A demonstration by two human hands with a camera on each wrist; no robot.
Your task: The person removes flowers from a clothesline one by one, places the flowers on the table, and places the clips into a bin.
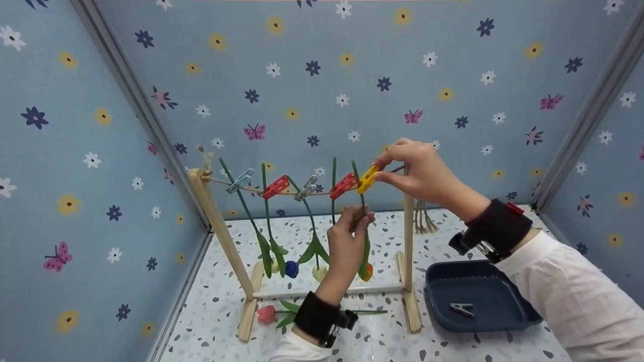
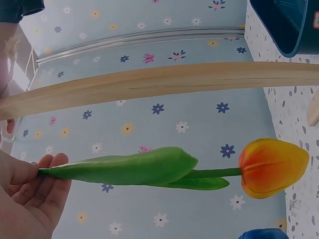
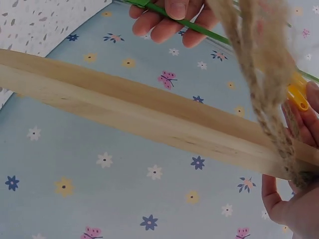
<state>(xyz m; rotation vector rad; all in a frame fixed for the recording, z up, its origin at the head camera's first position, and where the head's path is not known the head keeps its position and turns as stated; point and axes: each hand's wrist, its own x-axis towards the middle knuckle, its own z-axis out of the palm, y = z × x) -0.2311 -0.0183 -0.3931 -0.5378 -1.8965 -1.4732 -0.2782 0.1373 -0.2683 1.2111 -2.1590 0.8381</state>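
Observation:
An orange-yellow tulip (image 2: 274,168) hangs head down, its green stem pinched between the thumb and fingers of my left hand (image 1: 349,241). Higher up, my right hand (image 1: 415,168) pinches a yellow clothespin (image 1: 368,179) at the rope, where it overlaps the same stem. To the left along the rope (image 1: 322,194) sit a light blue clothespin (image 1: 240,181), two red clothespins (image 1: 276,187) and a grey clothespin (image 1: 306,188), with more upside-down tulips, among them a blue tulip (image 1: 291,269) and a white tulip (image 1: 320,273).
The rope spans a wooden frame with a left post (image 1: 221,234) and a right post (image 1: 408,241). A pink tulip (image 1: 266,314) lies on the speckled table beneath. At right, a dark blue tray (image 1: 483,324) holds a grey clothespin (image 1: 462,309). Rope ends (image 1: 425,221) dangle behind the right post.

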